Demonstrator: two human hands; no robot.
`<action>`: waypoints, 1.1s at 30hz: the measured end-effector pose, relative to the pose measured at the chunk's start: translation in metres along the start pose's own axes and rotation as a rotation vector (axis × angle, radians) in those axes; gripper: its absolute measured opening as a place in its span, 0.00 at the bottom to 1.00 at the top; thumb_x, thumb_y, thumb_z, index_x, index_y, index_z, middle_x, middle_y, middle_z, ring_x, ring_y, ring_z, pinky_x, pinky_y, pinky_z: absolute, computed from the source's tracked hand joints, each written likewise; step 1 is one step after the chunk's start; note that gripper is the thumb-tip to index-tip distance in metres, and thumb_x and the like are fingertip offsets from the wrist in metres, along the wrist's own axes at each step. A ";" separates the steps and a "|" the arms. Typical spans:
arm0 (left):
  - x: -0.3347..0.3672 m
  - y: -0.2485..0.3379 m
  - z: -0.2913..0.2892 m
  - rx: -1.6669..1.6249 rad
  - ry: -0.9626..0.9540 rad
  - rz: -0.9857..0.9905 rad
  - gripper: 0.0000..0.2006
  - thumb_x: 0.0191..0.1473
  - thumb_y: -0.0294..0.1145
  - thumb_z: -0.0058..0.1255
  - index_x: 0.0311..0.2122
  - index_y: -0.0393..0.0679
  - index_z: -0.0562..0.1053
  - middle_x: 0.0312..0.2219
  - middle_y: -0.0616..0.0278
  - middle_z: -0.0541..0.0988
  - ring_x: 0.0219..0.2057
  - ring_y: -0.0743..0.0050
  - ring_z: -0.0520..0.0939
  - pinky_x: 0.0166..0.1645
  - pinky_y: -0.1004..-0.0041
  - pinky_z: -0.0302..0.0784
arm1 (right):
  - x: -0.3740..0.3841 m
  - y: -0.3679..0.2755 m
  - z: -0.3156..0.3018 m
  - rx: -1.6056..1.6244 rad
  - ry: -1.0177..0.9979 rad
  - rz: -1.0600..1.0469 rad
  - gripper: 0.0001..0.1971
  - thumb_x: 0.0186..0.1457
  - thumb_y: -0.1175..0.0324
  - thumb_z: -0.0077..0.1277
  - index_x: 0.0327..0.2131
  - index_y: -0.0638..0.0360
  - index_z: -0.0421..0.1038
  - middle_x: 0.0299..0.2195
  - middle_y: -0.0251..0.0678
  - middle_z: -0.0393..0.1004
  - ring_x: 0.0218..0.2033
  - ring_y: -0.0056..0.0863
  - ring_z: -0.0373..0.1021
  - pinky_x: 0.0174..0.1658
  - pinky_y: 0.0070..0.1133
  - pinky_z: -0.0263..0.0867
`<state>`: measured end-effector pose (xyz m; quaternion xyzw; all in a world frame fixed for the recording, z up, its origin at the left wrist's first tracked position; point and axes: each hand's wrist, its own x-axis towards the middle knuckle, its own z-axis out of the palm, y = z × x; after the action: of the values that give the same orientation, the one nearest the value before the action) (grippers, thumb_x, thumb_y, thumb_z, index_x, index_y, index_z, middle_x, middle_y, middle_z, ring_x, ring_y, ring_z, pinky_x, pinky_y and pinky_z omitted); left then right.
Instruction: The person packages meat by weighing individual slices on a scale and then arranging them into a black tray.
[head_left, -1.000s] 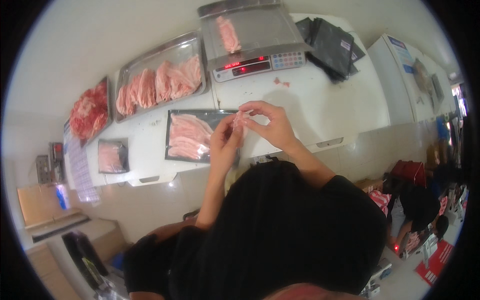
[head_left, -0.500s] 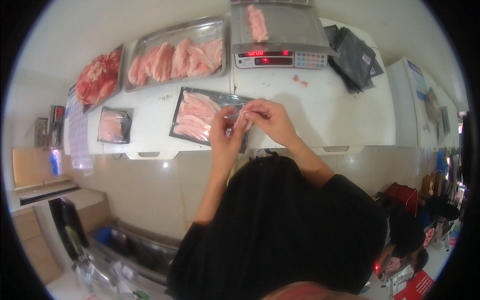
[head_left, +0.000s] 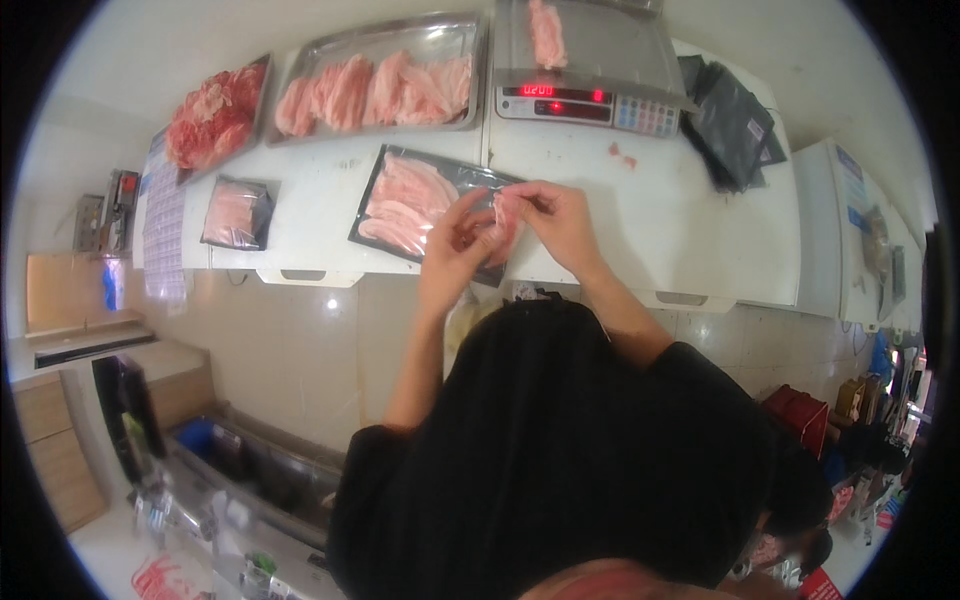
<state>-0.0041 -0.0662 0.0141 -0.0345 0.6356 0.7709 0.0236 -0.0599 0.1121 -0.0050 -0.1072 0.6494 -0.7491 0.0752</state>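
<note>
Both hands pinch a thin pink meat slice (head_left: 508, 210) over the right end of a flat black-backed plastic bag (head_left: 472, 178). My left hand (head_left: 455, 242) is closed on the slice's left side, thumb against bent fingers. From the right, my right hand (head_left: 556, 216) grips its upper end between thumb and fingertips. Pale pink meat slices (head_left: 408, 198) lie side by side in the left part of the bag. The slice's lower part is partly hidden by my left hand, and I cannot tell whether it touches the bag.
Behind the bag stands a metal tray (head_left: 380, 128) of folded meat slices; left of it, a tray of red meat (head_left: 215, 118). A scale (head_left: 600, 75) bears one meat strip. Black bags (head_left: 732, 130) lie at right, a small filled pack (head_left: 237, 213) at left. Meat scraps (head_left: 622, 157) dot the table.
The whole view has shifted a little, with the table sitting higher and to the right. My hands have drawn slightly apart, and more of the slice shows between them.
</note>
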 end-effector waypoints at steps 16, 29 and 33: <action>0.034 -0.028 -0.021 -0.168 0.247 -0.141 0.13 0.64 0.32 0.60 0.46 0.33 0.80 0.34 0.62 0.84 0.35 0.77 0.84 0.39 0.77 0.81 | -0.003 0.059 -0.001 1.230 -0.403 0.396 0.30 0.75 0.56 0.38 0.74 0.56 0.49 0.73 0.46 0.53 0.73 0.39 0.54 0.76 0.38 0.49; 0.039 -0.040 -0.027 -0.062 0.252 -0.075 0.14 0.66 0.34 0.57 0.51 0.35 0.79 0.29 0.68 0.79 0.29 0.84 0.77 0.33 0.79 0.71 | -0.003 0.058 -0.026 0.988 -0.368 0.404 0.31 0.68 0.71 0.42 0.72 0.66 0.50 0.72 0.48 0.54 0.72 0.39 0.56 0.75 0.36 0.51; 0.037 -0.059 -0.026 0.475 0.190 0.039 0.14 0.61 0.37 0.62 0.45 0.38 0.79 0.29 0.63 0.80 0.27 0.72 0.79 0.33 0.71 0.75 | -0.009 0.069 -0.045 0.994 -0.316 0.416 0.29 0.69 0.72 0.41 0.71 0.68 0.54 0.72 0.47 0.56 0.72 0.37 0.56 0.75 0.34 0.52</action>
<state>-0.0359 -0.0807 -0.0511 -0.0879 0.7986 0.5938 -0.0437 -0.0650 0.1476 -0.0802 -0.0396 0.2065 -0.9093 0.3593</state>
